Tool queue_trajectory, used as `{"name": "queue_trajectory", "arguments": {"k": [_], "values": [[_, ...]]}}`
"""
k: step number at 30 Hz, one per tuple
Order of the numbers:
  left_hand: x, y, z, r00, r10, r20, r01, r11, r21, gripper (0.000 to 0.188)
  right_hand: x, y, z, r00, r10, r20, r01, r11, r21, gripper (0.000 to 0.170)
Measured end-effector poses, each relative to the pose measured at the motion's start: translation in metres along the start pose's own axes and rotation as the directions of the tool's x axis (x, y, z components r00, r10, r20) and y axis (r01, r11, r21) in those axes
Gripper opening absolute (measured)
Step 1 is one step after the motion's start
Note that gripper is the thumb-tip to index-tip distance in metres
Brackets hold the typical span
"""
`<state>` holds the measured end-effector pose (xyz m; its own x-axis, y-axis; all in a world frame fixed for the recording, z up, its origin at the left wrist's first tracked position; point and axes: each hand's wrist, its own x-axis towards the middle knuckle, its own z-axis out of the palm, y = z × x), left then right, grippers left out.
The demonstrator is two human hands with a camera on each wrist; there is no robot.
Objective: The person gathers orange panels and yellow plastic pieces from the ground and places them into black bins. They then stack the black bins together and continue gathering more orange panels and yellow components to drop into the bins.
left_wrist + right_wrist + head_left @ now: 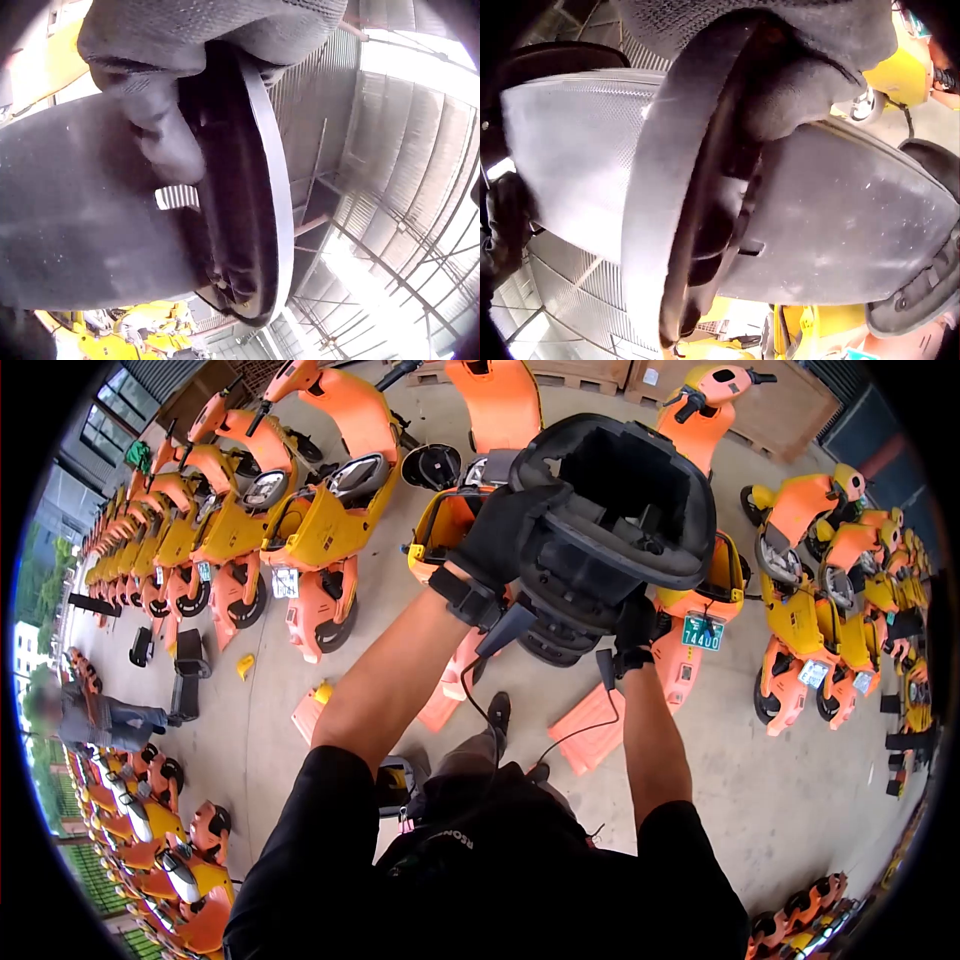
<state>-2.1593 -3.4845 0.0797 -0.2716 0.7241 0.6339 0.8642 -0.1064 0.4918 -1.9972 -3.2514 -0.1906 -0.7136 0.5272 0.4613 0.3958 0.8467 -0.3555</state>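
A black hollow bin, with its opening facing up, is held in front of the body. My gloved left hand grips its left rim; in the left wrist view the fingers curl under the rim. My gloved right hand holds the lower right side, and in the right wrist view its fingers curl round the dark rim. The inside of the bin shows dark parts that I cannot make out.
Rows of orange and yellow scooters stand left and right. Orange panels lie on the concrete floor near the feet. A person is at the far left, near black bins. A wooden crate stands behind.
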Motion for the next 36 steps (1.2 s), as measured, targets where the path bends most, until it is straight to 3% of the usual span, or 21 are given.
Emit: {"name": "queue_trajectory", "arguments": {"k": [3, 4, 6, 8, 9, 10, 11, 12, 14, 15, 16, 17, 18, 20, 21, 22, 23, 24, 26, 34, 36], "values": [[0.014, -0.005, 0.002, 0.999, 0.000, -0.032, -0.003, 0.996, -0.084, 0.046, 0.042, 0.008, 0.000, 0.969, -0.001, 0.246, 0.050, 0.980, -0.191, 0.028], [0.017, -0.007, 0.007, 0.995, -0.073, -0.062, 0.043, 0.923, -0.382, 0.046, 0.056, 0.015, 0.010, 0.969, 0.004, 0.247, 0.045, 0.980, -0.192, 0.028], [0.025, -0.014, 0.021, 0.985, -0.161, -0.060, 0.083, 0.754, -0.651, 0.045, 0.077, 0.026, 0.033, 0.986, -0.127, -0.106, 0.150, 0.956, 0.253, 0.022], [0.028, -0.019, 0.032, 0.947, -0.301, -0.111, 0.080, 0.556, -0.827, 0.042, 0.086, 0.026, 0.056, 0.998, 0.007, -0.062, 0.014, 0.942, 0.334, 0.023], [0.032, -0.032, 0.034, 0.794, -0.540, 0.278, 0.267, -0.101, -0.958, 0.042, 0.089, 0.025, 0.062, 0.991, 0.127, -0.029, -0.105, 0.907, 0.408, 0.025], [0.032, -0.036, 0.028, 0.795, -0.539, 0.278, 0.263, -0.106, -0.959, 0.042, 0.095, 0.018, 0.054, 0.992, 0.126, -0.028, -0.104, 0.909, 0.403, 0.025], [0.028, -0.042, 0.016, 0.918, -0.395, 0.031, 0.293, 0.623, -0.725, 0.044, 0.101, 0.012, 0.043, 0.981, 0.143, 0.133, -0.182, 0.916, 0.357, 0.027], [0.025, -0.046, 0.007, 0.994, -0.101, -0.034, 0.098, 0.992, -0.079, 0.046, 0.108, 0.000, 0.029, 0.944, 0.164, 0.287, -0.252, 0.920, 0.302, 0.029], [0.025, -0.042, 0.005, 0.986, -0.164, -0.007, 0.159, 0.965, -0.209, 0.051, 0.107, -0.006, 0.028, 0.871, 0.293, 0.394, -0.456, 0.778, 0.432, 0.028], [0.026, -0.033, 0.005, 0.877, -0.471, 0.090, 0.389, 0.588, -0.709, 0.053, 0.099, 0.003, 0.044, 0.954, 0.157, 0.255, -0.224, 0.940, 0.259, 0.028], [0.026, -0.026, 0.004, 0.706, -0.624, 0.334, 0.396, -0.043, -0.917, 0.054, 0.100, 0.005, 0.049, 0.989, -0.031, 0.146, 0.025, 0.999, 0.037, 0.028], [0.012, -0.029, 0.008, 0.942, -0.332, 0.054, 0.176, 0.351, -0.919, 0.051, 0.098, 0.008, 0.054, 0.988, -0.033, 0.151, 0.027, 0.999, 0.037, 0.028], [0.007, -0.034, 0.007, 0.941, -0.334, 0.059, 0.181, 0.348, -0.920, 0.051, 0.095, 0.006, 0.054, 0.991, -0.044, 0.129, 0.028, 0.992, 0.120, 0.030], [-0.003, -0.040, 0.008, 0.984, -0.178, 0.009, 0.144, 0.759, -0.635, 0.047, 0.081, 0.005, 0.052, 0.995, -0.048, 0.087, 0.022, 0.961, 0.275, 0.039], [-0.003, -0.035, 0.011, 0.983, -0.181, 0.007, 0.144, 0.757, -0.638, 0.047, 0.084, 0.008, 0.043, 0.935, -0.038, 0.352, 0.063, 0.996, -0.060, 0.042], [0.000, -0.028, 0.014, 0.854, -0.458, 0.249, 0.381, 0.223, -0.897, 0.046, 0.079, -0.010, 0.017, 0.923, 0.063, 0.380, -0.059, 0.998, -0.022, 0.044], [0.001, -0.020, 0.016, 0.643, -0.507, 0.574, 0.404, -0.413, -0.816, 0.045, 0.070, 0.002, 0.031, 0.955, 0.112, 0.273, -0.174, 0.961, 0.215, 0.044], [-0.002, -0.010, 0.014, 0.646, -0.503, 0.574, 0.406, -0.411, -0.816, 0.045, 0.062, 0.015, 0.044, 0.966, 0.189, 0.176, -0.249, 0.859, 0.448, 0.044], [-0.011, 0.010, 0.015, 0.844, -0.378, 0.381, 0.465, 0.160, -0.871, 0.045, 0.050, 0.022, 0.040, 0.962, 0.243, 0.125, -0.273, 0.888, 0.370, 0.044], [-0.005, 0.015, 0.026, 0.895, -0.329, 0.302, 0.373, 0.178, -0.911, 0.053, 0.026, 0.039, 0.024, 0.926, 0.359, 0.117, -0.373, 0.917, 0.141, 0.044], [-0.005, 0.005, 0.022, 0.945, -0.271, 0.182, 0.316, 0.624, -0.715, 0.049, 0.024, 0.041, 0.020, 0.919, 0.376, 0.119, -0.389, 0.914, 0.117, 0.044]]}}
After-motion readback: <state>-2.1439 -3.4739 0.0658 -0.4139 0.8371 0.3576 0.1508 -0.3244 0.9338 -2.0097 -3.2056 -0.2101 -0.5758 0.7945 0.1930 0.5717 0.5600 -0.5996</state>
